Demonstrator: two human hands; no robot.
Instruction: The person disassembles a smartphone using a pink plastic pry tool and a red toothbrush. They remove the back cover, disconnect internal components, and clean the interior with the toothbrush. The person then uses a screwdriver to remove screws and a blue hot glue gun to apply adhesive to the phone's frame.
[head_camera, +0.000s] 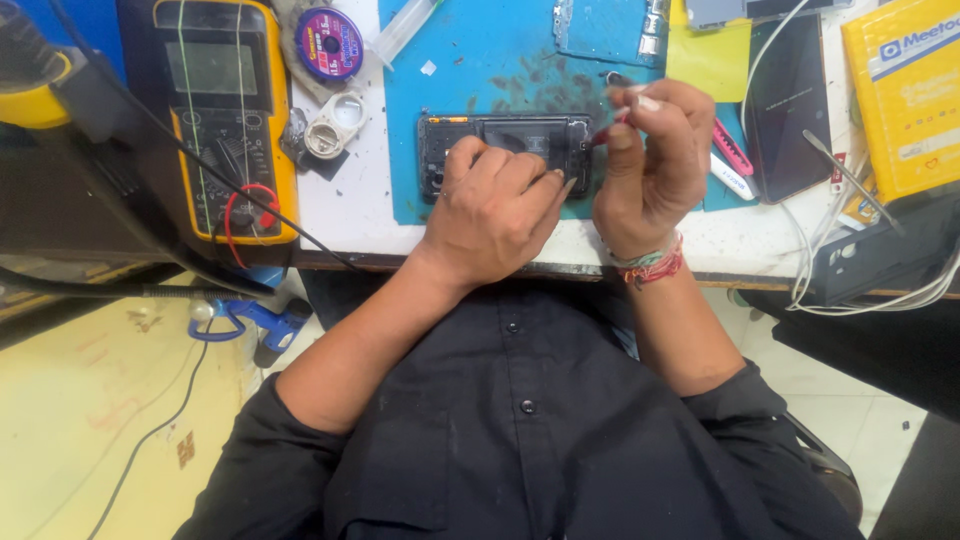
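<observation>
An opened black phone (505, 135) with its back cover off lies on a blue work mat (470, 70) at the desk's front edge. My left hand (495, 210) rests on the phone's near side and holds it down, fingers curled over its lower edge. My right hand (650, 165) hovers at the phone's right end, pinching a thin red-handled tool (604, 132) whose tip points at the phone's right corner. Coloured thread bands circle my right wrist.
A yellow multimeter (225, 110) with red and black leads sits at the left. A solder-wick spool (329, 43), a small round white container (335, 125), a dark phone (790, 110), a yellow box (905, 90), yellow note (710, 55) and white cables (850, 290) crowd the desk.
</observation>
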